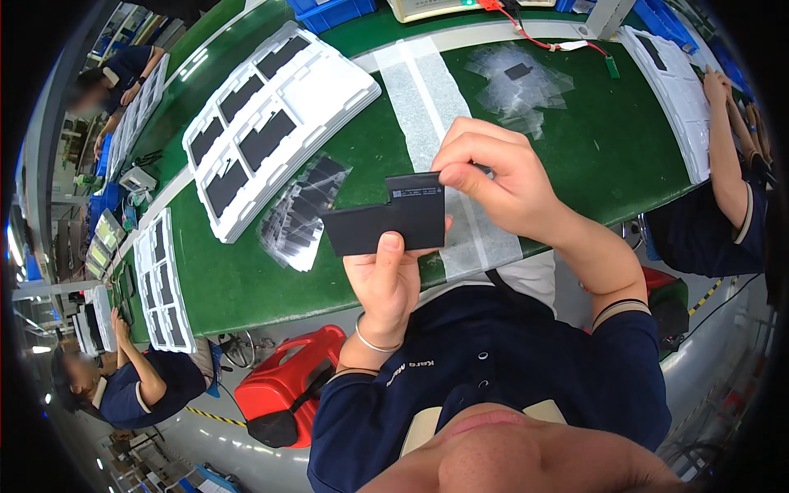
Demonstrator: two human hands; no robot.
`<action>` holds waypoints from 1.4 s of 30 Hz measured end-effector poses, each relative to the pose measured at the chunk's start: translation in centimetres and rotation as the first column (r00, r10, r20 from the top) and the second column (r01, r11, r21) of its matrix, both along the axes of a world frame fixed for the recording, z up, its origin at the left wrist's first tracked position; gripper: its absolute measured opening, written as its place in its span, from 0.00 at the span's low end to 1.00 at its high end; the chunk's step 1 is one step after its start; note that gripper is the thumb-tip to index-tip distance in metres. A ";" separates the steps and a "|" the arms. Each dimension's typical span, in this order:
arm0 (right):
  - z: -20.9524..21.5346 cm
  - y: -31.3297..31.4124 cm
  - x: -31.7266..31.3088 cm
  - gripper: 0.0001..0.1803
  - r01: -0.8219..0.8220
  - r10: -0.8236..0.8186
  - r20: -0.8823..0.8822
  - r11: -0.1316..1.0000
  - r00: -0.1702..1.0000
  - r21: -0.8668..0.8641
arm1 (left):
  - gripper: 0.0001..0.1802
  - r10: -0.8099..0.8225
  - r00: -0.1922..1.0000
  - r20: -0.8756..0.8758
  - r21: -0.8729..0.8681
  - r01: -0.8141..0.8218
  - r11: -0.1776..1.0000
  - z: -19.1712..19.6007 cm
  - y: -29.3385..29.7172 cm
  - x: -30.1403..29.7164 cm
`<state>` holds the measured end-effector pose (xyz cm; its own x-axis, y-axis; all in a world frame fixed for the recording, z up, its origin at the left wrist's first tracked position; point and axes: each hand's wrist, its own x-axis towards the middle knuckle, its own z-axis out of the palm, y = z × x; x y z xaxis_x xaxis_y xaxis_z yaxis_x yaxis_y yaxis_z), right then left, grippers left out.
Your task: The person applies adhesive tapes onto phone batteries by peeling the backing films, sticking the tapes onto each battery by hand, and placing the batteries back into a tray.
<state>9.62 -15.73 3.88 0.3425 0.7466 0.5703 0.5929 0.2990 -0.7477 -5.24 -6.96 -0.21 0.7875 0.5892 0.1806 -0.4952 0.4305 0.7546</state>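
A flat black battery pack (362, 229), notched at its upper left and with small white print near its top right, is held up over the near edge of the table. My left hand (385, 283) grips its lower edge, thumb across the front and fingers behind. At the upper right corner, my right hand (501, 177) pinches with thumb and forefinger; whether a thin film is also between them I cannot make out. Just left of the pack lies a fanned pile of clear film pieces with dark parts (304, 209) on the green table (246, 283).
A stack of white trays (329, 78) holding black packs stands at the far left. Clear film sheets (522, 86) with a small black piece lie far right, near a red cable with a green circuit board (611, 67). Co-workers sit at both sides; a red stool (283, 378) stands lower left.
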 end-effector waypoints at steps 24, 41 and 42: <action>0.5 0.0 0.6 0.11 0.101 -0.182 0.374 0.969 0.910 0.226 | 0.18 -0.011 0.994 0.110 -0.101 0.022 0.995 0.1 -0.7 -0.1; 3.1 -1.5 1.7 0.10 0.008 -0.076 0.854 0.996 0.514 0.083 | 0.20 -0.173 0.980 -0.096 -0.141 0.159 0.977 2.1 0.5 -0.9; 3.2 -1.7 1.7 0.12 0.017 -0.010 0.872 1.000 0.490 0.002 | 0.20 -0.172 0.980 -0.096 -0.141 0.158 0.977 2.0 0.5 -0.9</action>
<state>11.29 -17.41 7.12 -0.3167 0.7509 0.5796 0.9472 0.2825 0.1515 -6.11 -6.50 1.83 0.8865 0.4623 0.0196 -0.3285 0.5991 0.7302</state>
